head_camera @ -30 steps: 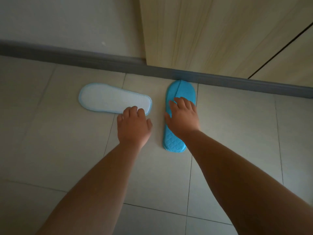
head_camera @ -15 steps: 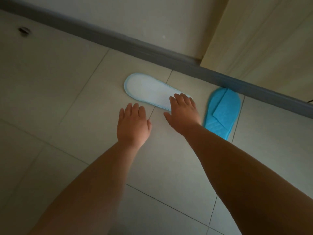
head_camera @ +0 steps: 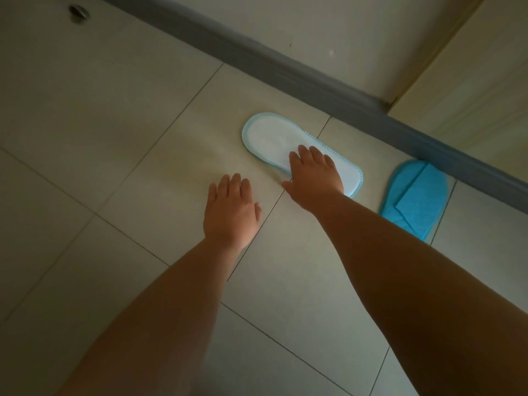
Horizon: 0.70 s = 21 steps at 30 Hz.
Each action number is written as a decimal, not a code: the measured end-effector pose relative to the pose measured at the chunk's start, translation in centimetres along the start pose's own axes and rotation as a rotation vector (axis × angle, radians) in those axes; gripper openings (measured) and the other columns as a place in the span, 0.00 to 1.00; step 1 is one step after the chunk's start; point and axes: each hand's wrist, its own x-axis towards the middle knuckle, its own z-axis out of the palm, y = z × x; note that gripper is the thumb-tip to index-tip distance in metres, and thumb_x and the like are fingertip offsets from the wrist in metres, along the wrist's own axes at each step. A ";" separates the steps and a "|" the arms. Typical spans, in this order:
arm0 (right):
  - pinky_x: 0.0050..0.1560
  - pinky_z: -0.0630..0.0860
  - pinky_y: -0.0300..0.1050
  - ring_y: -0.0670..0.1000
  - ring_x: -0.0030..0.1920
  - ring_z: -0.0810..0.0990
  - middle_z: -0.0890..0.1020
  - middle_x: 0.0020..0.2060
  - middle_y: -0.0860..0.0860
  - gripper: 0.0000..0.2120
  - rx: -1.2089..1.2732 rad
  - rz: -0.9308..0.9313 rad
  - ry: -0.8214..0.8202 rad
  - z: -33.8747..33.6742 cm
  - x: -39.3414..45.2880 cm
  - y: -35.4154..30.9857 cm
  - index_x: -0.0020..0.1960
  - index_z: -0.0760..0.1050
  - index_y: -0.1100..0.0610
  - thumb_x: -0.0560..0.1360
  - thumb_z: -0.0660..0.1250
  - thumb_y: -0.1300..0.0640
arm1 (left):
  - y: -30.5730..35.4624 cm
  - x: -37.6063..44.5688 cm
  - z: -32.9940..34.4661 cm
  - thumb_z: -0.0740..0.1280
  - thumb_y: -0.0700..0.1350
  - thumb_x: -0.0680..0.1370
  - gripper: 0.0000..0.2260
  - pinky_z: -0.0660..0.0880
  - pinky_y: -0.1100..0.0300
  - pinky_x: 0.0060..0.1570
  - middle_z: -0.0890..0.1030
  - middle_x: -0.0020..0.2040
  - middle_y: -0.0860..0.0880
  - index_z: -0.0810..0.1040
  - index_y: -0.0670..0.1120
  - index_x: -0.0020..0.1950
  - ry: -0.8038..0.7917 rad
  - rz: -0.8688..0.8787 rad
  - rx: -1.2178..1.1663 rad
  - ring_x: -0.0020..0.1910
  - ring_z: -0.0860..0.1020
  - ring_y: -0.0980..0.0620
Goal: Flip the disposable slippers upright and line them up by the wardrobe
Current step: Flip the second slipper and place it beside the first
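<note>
A disposable slipper [head_camera: 271,135] lies sole-up on the tiled floor, its white sole edged in pale blue. My right hand [head_camera: 314,175] rests flat on its near end, fingers spread over the sole. The second slipper [head_camera: 414,195] sits upright to the right, bright blue with its toe strap showing, its toe touching the grey skirting below the wardrobe [head_camera: 463,81]. My left hand [head_camera: 231,210] hovers flat over bare tile to the left of the white-soled slipper, holding nothing.
A grey skirting board [head_camera: 285,70] runs diagonally along the wall and under the light wooden wardrobe. A small round metal floor fitting [head_camera: 79,13] sits at the top left. Pale floor tiles [head_camera: 114,110] stretch to the left and toward me.
My right hand left the blue slipper and moved left onto the white-soled one. The left hand drew off that slipper onto bare tile. The view swung left.
</note>
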 end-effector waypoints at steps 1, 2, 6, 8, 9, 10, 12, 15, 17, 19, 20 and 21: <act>0.73 0.56 0.55 0.58 0.75 0.56 0.59 0.75 0.56 0.31 0.003 0.004 -0.005 0.1 0.1 0.1 0.74 0.58 0.57 0.77 0.61 0.43 | 0.1 0.2 0.2 0.57 0.52 0.77 0.25 0.57 0.43 0.71 0.67 0.72 0.41 0.64 0.40 0.70 0.003 -0.007 -0.008 0.73 0.63 0.40; 0.72 0.57 0.55 0.58 0.74 0.57 0.60 0.75 0.56 0.30 0.011 0.007 -0.009 0.1 0.1 0.1 0.73 0.59 0.57 0.77 0.61 0.43 | 0.2 0.4 0.5 0.56 0.53 0.78 0.26 0.57 0.43 0.71 0.66 0.73 0.41 0.63 0.41 0.71 0.001 -0.009 -0.014 0.73 0.62 0.40; 0.66 0.65 0.54 0.58 0.72 0.62 0.62 0.74 0.55 0.24 0.000 -0.013 -0.003 0.1 0.0 0.6 0.72 0.62 0.57 0.79 0.61 0.50 | 0.8 0.9 1.9 0.53 0.55 0.79 0.28 0.53 0.43 0.73 0.57 0.78 0.41 0.56 0.42 0.75 -0.038 -0.024 -0.036 0.76 0.54 0.39; 0.61 0.71 0.54 0.58 0.68 0.67 0.65 0.72 0.56 0.22 -0.038 -0.030 0.014 0.0 -0.1 0.9 0.70 0.63 0.58 0.78 0.62 0.57 | 0.8 0.7 2.6 0.51 0.57 0.79 0.29 0.52 0.42 0.73 0.55 0.78 0.41 0.54 0.42 0.76 -0.035 -0.035 -0.058 0.77 0.53 0.39; 0.57 0.73 0.54 0.59 0.66 0.69 0.67 0.71 0.57 0.21 -0.055 -0.041 0.021 -0.1 0.0 1.0 0.69 0.65 0.58 0.77 0.62 0.59 | 0.8 0.6 3.0 0.51 0.57 0.79 0.29 0.52 0.42 0.73 0.54 0.78 0.42 0.54 0.43 0.76 -0.031 -0.039 -0.064 0.77 0.52 0.40; 0.52 0.74 0.53 0.59 0.63 0.72 0.69 0.69 0.57 0.20 -0.071 -0.051 0.027 -0.2 0.0 1.0 0.68 0.66 0.59 0.77 0.62 0.60 | 0.8 0.6 3.3 0.50 0.57 0.79 0.30 0.51 0.42 0.73 0.53 0.79 0.42 0.53 0.43 0.77 -0.028 -0.041 -0.066 0.77 0.51 0.40; 0.40 0.71 0.50 0.58 0.55 0.76 0.75 0.61 0.57 0.17 -0.096 -0.069 0.057 -0.4 0.1 1.0 0.64 0.69 0.59 0.75 0.62 0.62 | 0.6 0.6 3.7 0.49 0.58 0.79 0.30 0.49 0.43 0.74 0.53 0.79 0.43 0.53 0.44 0.77 -0.018 -0.044 -0.075 0.77 0.50 0.40; 0.33 0.64 0.45 0.57 0.38 0.75 0.79 0.47 0.56 0.11 -0.091 -0.051 0.150 -0.9 -0.1 0.9 0.55 0.73 0.59 0.73 0.61 0.65 | 0.5 0.7 4.2 0.49 0.59 0.78 0.31 0.49 0.42 0.74 0.54 0.79 0.43 0.54 0.44 0.77 0.004 -0.049 -0.090 0.77 0.51 0.40; 0.30 0.64 0.44 0.55 0.31 0.69 0.79 0.41 0.55 0.09 -0.049 0.000 0.218 -1.7 -0.1 0.9 0.51 0.74 0.58 0.72 0.60 0.65 | 0.5 0.6 4.4 0.48 0.59 0.77 0.31 0.49 0.42 0.74 0.54 0.78 0.43 0.55 0.44 0.76 0.009 -0.047 -0.094 0.77 0.51 0.40; 0.30 0.64 0.43 0.55 0.29 0.69 0.79 0.38 0.53 0.10 0.020 0.058 0.229 -2.6 -0.2 0.7 0.53 0.74 0.57 0.74 0.57 0.63 | 0.4 0.6 4.3 0.47 0.59 0.77 0.31 0.48 0.42 0.74 0.54 0.79 0.43 0.54 0.44 0.77 -0.006 -0.049 -0.102 0.77 0.50 0.40; 0.29 0.66 0.44 0.54 0.28 0.71 0.78 0.36 0.52 0.10 0.078 0.093 0.225 -3.0 -0.4 0.6 0.53 0.74 0.56 0.76 0.56 0.62 | 0.4 0.7 4.3 0.47 0.59 0.77 0.31 0.48 0.42 0.74 0.53 0.79 0.43 0.54 0.44 0.77 -0.016 -0.049 -0.105 0.77 0.50 0.40; 0.30 0.69 0.45 0.54 0.29 0.73 0.77 0.34 0.51 0.10 0.156 0.140 0.220 -3.4 -0.7 0.4 0.53 0.74 0.55 0.77 0.56 0.60 | 0.4 0.8 4.2 0.48 0.59 0.78 0.31 0.47 0.42 0.74 0.52 0.79 0.43 0.53 0.44 0.77 -0.025 -0.046 -0.106 0.77 0.49 0.40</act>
